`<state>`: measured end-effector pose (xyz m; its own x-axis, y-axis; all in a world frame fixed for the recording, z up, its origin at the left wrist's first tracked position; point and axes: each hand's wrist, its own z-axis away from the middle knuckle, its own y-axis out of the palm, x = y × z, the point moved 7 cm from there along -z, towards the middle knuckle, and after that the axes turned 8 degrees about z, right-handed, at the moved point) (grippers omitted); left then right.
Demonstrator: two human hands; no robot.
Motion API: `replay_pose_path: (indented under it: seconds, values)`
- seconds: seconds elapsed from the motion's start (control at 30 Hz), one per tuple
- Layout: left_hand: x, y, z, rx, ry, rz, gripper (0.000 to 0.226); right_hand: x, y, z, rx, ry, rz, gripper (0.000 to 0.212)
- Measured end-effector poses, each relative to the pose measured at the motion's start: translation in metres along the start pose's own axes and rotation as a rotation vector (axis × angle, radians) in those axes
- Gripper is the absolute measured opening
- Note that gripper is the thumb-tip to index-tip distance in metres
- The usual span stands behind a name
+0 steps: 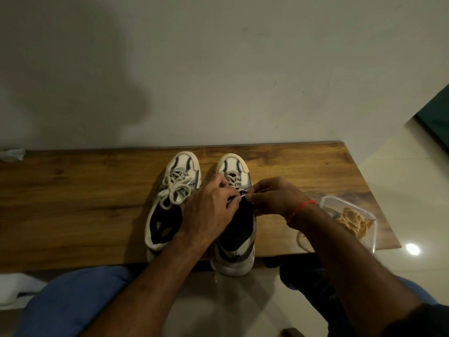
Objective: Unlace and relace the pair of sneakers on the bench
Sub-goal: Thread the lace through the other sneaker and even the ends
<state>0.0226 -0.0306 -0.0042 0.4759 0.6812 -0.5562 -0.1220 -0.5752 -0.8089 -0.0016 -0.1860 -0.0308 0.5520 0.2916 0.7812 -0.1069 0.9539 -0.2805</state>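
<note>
Wooden bench (73, 190) runs along the wall, and the pair of sneakers stands on it side by side, toes pointing to 12 o'clock, heels hanging slightly over the near edge. The left sneaker (170, 203) is fully laced and tied in a bow. Both hands are busy over the right sneaker (234, 215). The left hand (211, 207) comes in from 7 o'clock, fingers curled, pinching the lace (243, 196) just above the tongue. The right hand (274, 199), with a red thread at the wrist, comes from 4 o'clock and pinches the same lace end, so the fingertips of the two hands almost meet. The sneaker's long axis runs 6 to 12, and the lace stretches across it, roughly 9 to 3. I judge the next pull must go sideways or back toward 6. Lower eyelets near the toe look threaded. A clear plastic container (349, 215) sits at 3 o'clock, near the bench's end.
</note>
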Motion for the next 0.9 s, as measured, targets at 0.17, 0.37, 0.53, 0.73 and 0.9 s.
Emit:
replay_pose_path:
  seconds: [0.17, 0.37, 0.53, 0.73, 0.9]
  values:
    - [-0.002, 0.001, 0.002, -0.007, 0.014, -0.045, 0.027, 0.002, 0.003, 0.002, 0.037, 0.006, -0.028, 0.011]
    - [-0.009, 0.000, 0.001, 0.040, 0.113, -0.196, 0.027, 0.013, 0.004, 0.007, -0.013, -0.105, 0.131, 0.006]
    - [-0.002, 0.001, 0.001, 0.054, 0.097, -0.143, 0.027, 0.016, 0.002, 0.007, -0.067, -0.146, 0.197, 0.006]
    - [0.002, 0.006, 0.000, 0.040, -0.030, -0.078, 0.030, 0.021, 0.002, 0.007, -0.154, -0.238, 0.295, 0.010]
    - [0.008, 0.005, 0.000, 0.016, -0.052, -0.063, 0.028, 0.022, 0.005, 0.008, -0.145, -0.271, 0.276, 0.011]
